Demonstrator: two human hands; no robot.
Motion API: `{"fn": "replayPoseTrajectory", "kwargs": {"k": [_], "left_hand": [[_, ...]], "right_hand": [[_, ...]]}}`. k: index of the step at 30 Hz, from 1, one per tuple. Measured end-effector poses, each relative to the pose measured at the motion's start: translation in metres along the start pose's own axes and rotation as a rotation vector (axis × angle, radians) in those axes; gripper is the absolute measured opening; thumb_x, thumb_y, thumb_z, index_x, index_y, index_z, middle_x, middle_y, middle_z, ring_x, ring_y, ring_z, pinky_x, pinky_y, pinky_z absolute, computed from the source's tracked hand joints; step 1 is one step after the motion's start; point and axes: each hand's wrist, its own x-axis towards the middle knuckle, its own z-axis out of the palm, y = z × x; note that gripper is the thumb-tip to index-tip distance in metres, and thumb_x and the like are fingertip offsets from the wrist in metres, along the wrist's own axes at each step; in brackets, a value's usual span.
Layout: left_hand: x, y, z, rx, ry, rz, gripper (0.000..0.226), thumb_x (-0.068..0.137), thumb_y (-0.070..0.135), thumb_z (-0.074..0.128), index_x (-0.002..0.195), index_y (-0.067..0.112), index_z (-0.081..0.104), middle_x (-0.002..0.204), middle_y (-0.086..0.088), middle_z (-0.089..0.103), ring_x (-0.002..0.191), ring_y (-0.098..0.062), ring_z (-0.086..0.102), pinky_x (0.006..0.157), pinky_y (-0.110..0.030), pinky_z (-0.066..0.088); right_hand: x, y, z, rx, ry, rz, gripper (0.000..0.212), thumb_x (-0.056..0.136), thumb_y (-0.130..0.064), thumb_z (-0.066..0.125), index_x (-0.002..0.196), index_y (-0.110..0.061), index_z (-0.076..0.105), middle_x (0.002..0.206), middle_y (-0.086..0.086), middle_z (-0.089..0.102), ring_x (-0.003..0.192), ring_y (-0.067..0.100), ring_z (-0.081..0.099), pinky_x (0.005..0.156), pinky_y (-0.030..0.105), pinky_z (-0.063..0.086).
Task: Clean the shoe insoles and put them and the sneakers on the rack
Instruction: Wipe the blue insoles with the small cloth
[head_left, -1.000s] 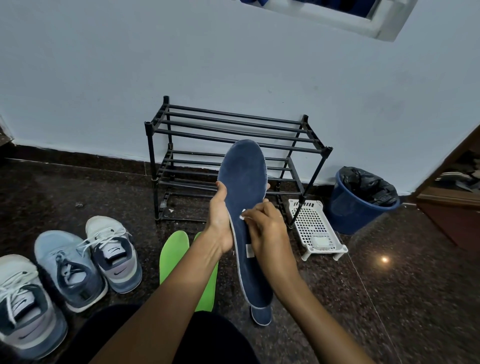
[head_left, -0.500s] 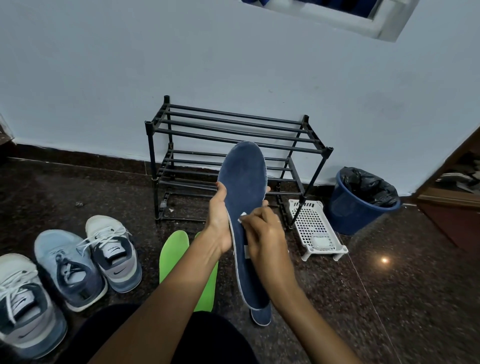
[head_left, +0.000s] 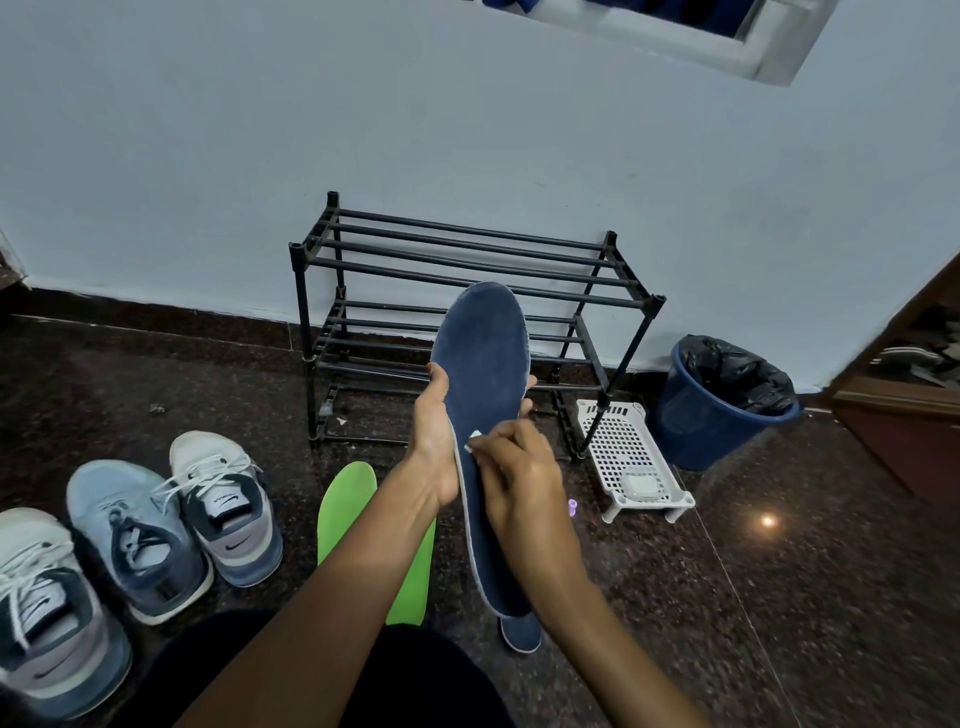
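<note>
Cleaning step in hand: the left hand (head_left: 435, 449) grips the blue insole (head_left: 483, 358) upright, the right hand (head_left: 522, 480) pinches a white wipe (head_left: 474, 438) against it; next, the wipe likely needs drawing along its length.

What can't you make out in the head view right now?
All head view.
The white piece pinched by the right hand against the held blue insole: fingers hide most of it.
Second blue insole on the floor: only one end shows below the held one.
Leftmost sneaker: cut by the left edge.
Item in the white basket: too small.
</note>
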Motion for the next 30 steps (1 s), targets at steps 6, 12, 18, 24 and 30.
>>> {"fn": "replayPoseTrajectory", "kwargs": {"k": [6,12,18,24,30], "left_hand": [[0.0,-0.001,0.001,0.031,0.007,-0.009,0.077,0.094,0.063,0.017,0.123,0.004,0.057,0.122,-0.019,0.063,0.101,-0.027,0.063,0.082,-0.031,0.054],[0.0,-0.002,0.001,0.011,0.009,-0.03,0.078,0.093,0.064,0.019,0.122,0.002,0.058,0.118,-0.019,0.064,0.097,-0.027,0.064,0.079,-0.031,0.055],[0.002,-0.001,-0.001,-0.02,0.02,-0.021,0.075,0.094,0.063,0.02,0.125,0.004,0.056,0.121,-0.02,0.062,0.088,-0.026,0.066,0.068,-0.03,0.056],[0.001,-0.002,0.0,-0.017,0.009,-0.034,0.079,0.093,0.064,0.018,0.122,0.003,0.057,0.121,-0.02,0.062,0.098,-0.028,0.063,0.079,-0.032,0.054],[-0.001,0.0,0.002,-0.065,-0.009,-0.02,0.076,0.094,0.062,0.017,0.125,0.003,0.054,0.128,-0.021,0.057,0.078,-0.025,0.065,0.059,-0.028,0.051]], "right_hand": [[0.001,0.004,-0.001,-0.031,-0.012,0.009,0.022,0.084,-0.01,0.048,0.09,-0.002,0.067,0.086,0.001,0.052,0.082,0.015,0.048,0.075,0.003,0.031],[0.005,0.007,0.0,-0.005,0.027,0.031,0.023,0.086,-0.009,0.046,0.09,0.0,0.066,0.086,-0.001,0.049,0.081,0.02,0.05,0.076,0.009,0.036],[-0.012,-0.002,0.0,-0.039,0.001,-0.032,0.032,0.088,-0.022,0.04,0.088,-0.003,0.066,0.086,0.005,0.054,0.079,0.014,0.046,0.072,0.012,0.033],[0.005,0.012,-0.001,-0.07,0.014,0.036,0.019,0.082,-0.002,0.049,0.09,0.0,0.066,0.087,0.006,0.054,0.082,0.022,0.051,0.074,0.01,0.034],[-0.018,-0.004,-0.001,0.011,-0.015,-0.034,0.03,0.088,-0.022,0.043,0.087,-0.005,0.068,0.084,0.003,0.057,0.078,0.016,0.051,0.074,0.005,0.031]]}}
